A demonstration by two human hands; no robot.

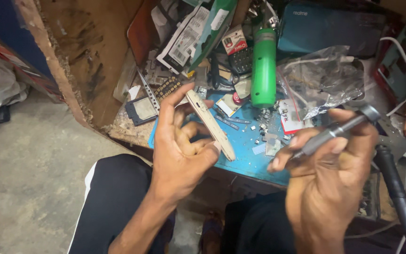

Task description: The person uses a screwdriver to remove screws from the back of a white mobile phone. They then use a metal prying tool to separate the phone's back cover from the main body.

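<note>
The right hand (327, 188), nearest the camera, had its fingers curled round a small grey screwdriver (334, 132), tip pointing left and down. The left hand (182, 146) pinched a slim pale phone (211, 123) edge-on between thumb and fingertips, held above the blue mat (254, 162). A slip seemed likely: the phone was gripped only along its thin edges and could drop among the tiny loose screws and parts (269, 134) scattered below. Beyond lay a green cylinder (264, 66), a crumpled clear plastic bag (323, 77), possibly holding a cable, and a teal box (330, 28), crowding the bench.
</note>
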